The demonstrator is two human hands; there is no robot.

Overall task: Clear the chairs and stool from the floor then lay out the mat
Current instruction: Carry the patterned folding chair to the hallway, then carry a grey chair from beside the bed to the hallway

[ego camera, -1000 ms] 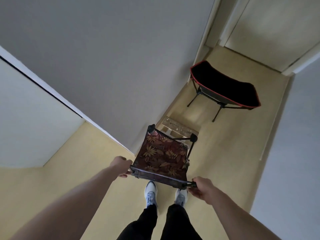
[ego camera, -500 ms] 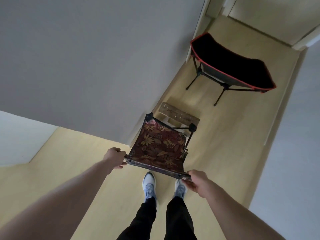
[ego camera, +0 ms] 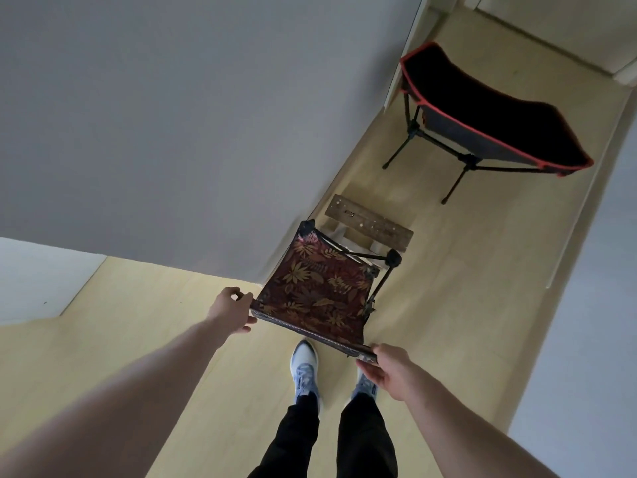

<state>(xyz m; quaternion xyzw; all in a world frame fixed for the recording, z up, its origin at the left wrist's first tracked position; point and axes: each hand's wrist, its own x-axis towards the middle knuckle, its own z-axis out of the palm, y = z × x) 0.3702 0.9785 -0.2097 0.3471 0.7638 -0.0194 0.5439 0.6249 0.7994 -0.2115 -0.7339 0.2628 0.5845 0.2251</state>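
Observation:
I carry a small folding chair with dark red leaf-patterned fabric [ego camera: 317, 291] off the floor in front of me. My left hand [ego camera: 231, 310] grips its near left corner and my right hand [ego camera: 391, 369] grips its near right corner. Just beyond it a low wooden stool [ego camera: 370, 227] stands on the floor against the grey wall. Farther down the corridor stands a black camp chair with red trim [ego camera: 489, 115] on thin black legs. No mat is in view.
A grey wall [ego camera: 189, 115] runs along the left and ends at a corner near my left hand. Another wall [ego camera: 586, 339] bounds the right side of the pale wooden floor [ego camera: 465, 288]. A closed door [ego camera: 568, 22] ends the corridor. My feet [ego camera: 305, 369] are below the chair.
I have walked forward into the corridor with the patterned chair held in both hands. The stool and the black chair are closer now.

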